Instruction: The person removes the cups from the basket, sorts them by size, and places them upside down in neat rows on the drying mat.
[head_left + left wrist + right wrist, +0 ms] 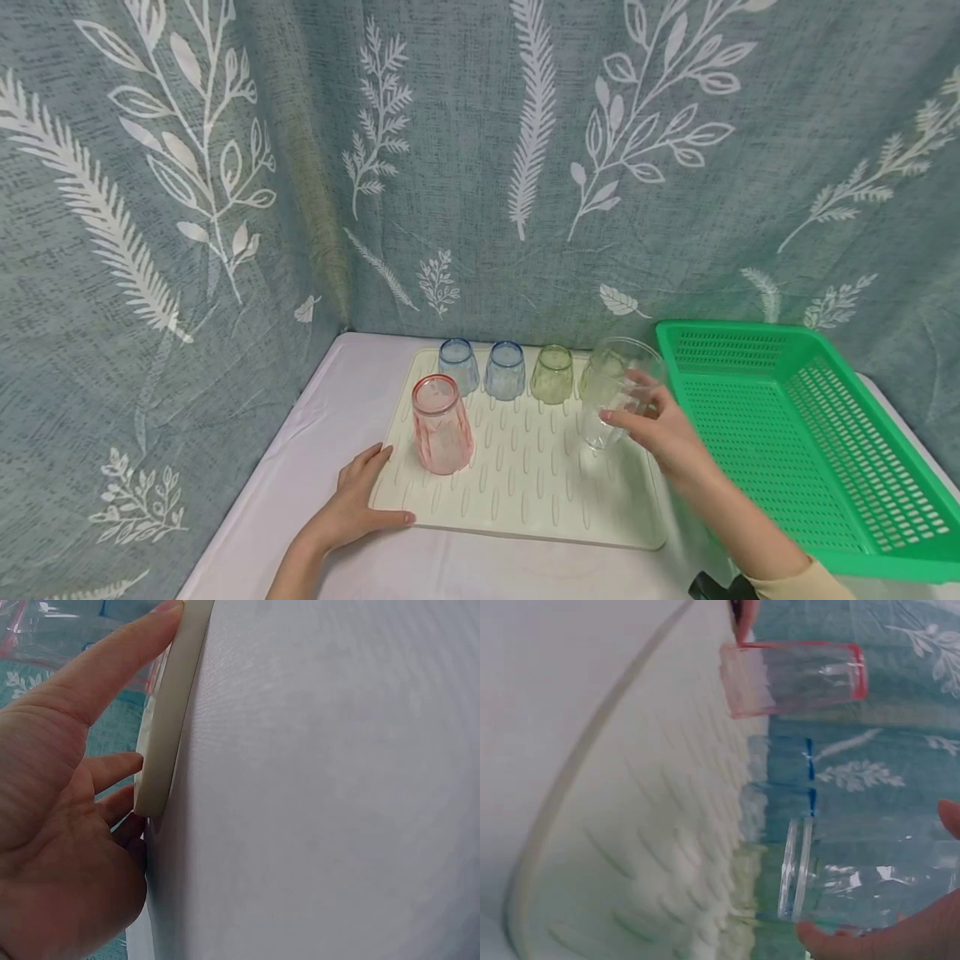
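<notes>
My right hand [667, 433] grips a large clear glass [609, 375] by its side, thumb on the near face and fingers behind. In the right wrist view the base of this clear glass [855, 862] hangs just above the tray. My left hand [348, 504] rests at the front left corner of the cream ribbed tray [517, 475], thumb along the front edge and fingers at the left side. Near it on the tray stands a tall pink glass [442, 433] with a red rim.
Along the tray's back stand two blue glasses [505, 372] and a green glass [552, 377]; another green one shows partly behind the clear glass. A green perforated basket [780, 475] stands to the right. A patterned curtain [465, 167] hangs behind the white-covered table [262, 533].
</notes>
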A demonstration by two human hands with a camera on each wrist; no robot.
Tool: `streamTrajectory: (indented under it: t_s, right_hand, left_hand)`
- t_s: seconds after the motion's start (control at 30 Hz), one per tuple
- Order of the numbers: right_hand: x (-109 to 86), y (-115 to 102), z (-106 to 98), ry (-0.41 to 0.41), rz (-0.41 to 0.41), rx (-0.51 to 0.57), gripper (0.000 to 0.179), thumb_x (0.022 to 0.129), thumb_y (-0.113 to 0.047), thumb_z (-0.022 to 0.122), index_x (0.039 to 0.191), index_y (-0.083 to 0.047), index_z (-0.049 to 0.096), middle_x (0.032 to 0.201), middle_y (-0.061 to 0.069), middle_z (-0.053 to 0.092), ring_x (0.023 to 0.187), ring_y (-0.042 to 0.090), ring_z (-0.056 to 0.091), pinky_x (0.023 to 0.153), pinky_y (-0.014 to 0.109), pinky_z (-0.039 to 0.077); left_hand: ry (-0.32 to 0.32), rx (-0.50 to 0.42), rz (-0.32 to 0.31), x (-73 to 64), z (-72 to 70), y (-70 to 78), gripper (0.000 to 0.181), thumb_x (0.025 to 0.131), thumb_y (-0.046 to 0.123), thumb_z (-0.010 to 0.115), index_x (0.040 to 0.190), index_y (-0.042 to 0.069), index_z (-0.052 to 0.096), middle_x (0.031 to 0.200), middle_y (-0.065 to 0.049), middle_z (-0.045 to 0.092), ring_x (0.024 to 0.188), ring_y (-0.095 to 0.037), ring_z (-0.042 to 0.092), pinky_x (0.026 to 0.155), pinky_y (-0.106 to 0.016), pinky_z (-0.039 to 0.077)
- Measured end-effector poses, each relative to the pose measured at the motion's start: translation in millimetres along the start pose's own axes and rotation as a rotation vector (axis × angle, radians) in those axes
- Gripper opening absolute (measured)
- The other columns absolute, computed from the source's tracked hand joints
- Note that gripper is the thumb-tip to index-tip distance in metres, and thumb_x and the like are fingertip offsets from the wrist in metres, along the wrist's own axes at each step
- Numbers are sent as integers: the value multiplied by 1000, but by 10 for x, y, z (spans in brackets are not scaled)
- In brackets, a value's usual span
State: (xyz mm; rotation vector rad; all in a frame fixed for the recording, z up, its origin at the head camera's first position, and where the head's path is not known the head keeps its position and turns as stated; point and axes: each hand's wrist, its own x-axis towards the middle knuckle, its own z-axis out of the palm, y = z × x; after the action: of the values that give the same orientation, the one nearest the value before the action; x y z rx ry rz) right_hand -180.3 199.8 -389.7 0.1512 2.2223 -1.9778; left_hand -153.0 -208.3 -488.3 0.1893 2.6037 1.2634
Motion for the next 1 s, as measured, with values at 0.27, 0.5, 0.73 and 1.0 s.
streamTrajectory:
  t_s: [0.27,0.5,0.73,1.0]
  right_hand:
    - [-18,220,124,-27,-11,-26,80,82,-19,79,147,-14,33,143,15,35,129,32,34,104,49,30]
    - [-51,331,202,-30,-25,-63,49,80,-18,80,110,-4,44,151,5,34,130,32,33,104,53,28]
    - [-85,384,215,-23,-30,-83,59,81,-19,79,129,-9,45,150,6,36,129,32,36,102,50,34]
    - [-115,458,221,-6,-46,-122,69,77,-21,82,136,-12,47,136,14,46,125,32,41,98,49,39]
  left_hand:
    - [8,7,4,9,7,13,109,71,33,88,151,-4,23,156,-25,12,140,-46,4,108,-69,16]
    - [94,120,27,-65,40,195,104,66,30,90,145,-8,34,153,-33,16,137,-51,10,106,-70,19]
    - [107,197,113,-196,79,494,63,73,29,86,122,0,61,127,-18,56,117,-40,49,95,-55,43]
    - [-28,-165,275,-158,326,824,46,86,32,76,126,14,62,125,-9,61,105,-31,62,89,-39,52]
